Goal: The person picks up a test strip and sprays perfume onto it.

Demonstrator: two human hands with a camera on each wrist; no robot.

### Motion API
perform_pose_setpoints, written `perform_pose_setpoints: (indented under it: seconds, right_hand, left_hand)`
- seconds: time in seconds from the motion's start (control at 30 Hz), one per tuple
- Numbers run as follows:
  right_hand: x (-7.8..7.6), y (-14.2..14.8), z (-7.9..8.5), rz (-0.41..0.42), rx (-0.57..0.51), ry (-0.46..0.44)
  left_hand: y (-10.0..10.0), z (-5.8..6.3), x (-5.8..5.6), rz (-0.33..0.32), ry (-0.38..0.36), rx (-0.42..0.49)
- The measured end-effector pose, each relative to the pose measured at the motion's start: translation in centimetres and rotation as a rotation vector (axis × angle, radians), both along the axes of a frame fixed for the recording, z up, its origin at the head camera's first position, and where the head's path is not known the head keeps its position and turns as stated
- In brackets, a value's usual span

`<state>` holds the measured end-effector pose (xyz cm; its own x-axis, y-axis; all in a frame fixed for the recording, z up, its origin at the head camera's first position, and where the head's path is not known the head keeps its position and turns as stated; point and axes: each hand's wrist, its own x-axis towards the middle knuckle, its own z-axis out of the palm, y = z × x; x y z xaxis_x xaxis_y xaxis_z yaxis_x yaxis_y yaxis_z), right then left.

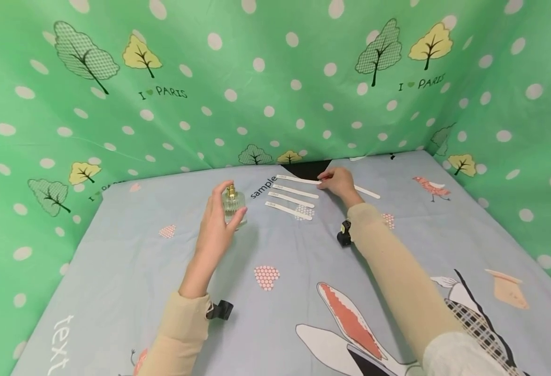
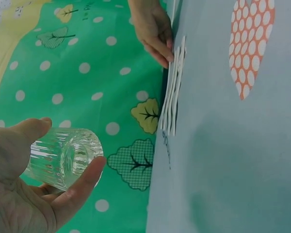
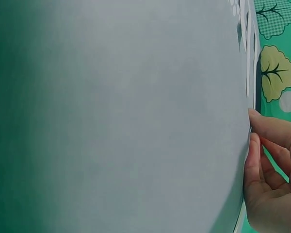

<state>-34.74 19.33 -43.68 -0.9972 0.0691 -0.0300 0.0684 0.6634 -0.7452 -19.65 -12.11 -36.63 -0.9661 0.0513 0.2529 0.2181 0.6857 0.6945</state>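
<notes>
My left hand (image 1: 213, 230) grips a clear, ribbed glass perfume bottle (image 1: 233, 207) with a gold sprayer, raised over the cloth. One finger lies at the sprayer top and the thumb is on the front of the glass. In the left wrist view the thick base of the bottle (image 2: 70, 155) faces outward. Farther right, my right hand (image 1: 340, 183) pinches the right end of the farthest white perfume test strip (image 1: 299, 179). Several more test strips (image 1: 292, 200) lie nearly parallel in front of it, small print at their left ends. Another strip (image 1: 368, 192) lies right of that hand.
A blue-grey printed cloth (image 1: 130, 271) covers the table, showing hearts, a bird and a rabbit. Behind and along the sides hangs a green dotted curtain (image 1: 275, 83). Wrist cameras (image 1: 344, 233) are strapped on both wrists.
</notes>
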Motion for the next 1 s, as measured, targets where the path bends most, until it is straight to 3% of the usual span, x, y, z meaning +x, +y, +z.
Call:
perform_pose_setpoints:
  seconds: [0.6,1.0]
  right_hand:
    - [-0.6,-0.1,-0.4,0.024,0.070,0.028]
    - [-1.1,0.3,-0.2,-0.042,0.018,0.036]
  left_hand:
    - [-0.7,0.2,-0.8,-0.003,0.055,-0.032]
    - [0.1,0.3,-1.2,-0.008,0.046,-0.025]
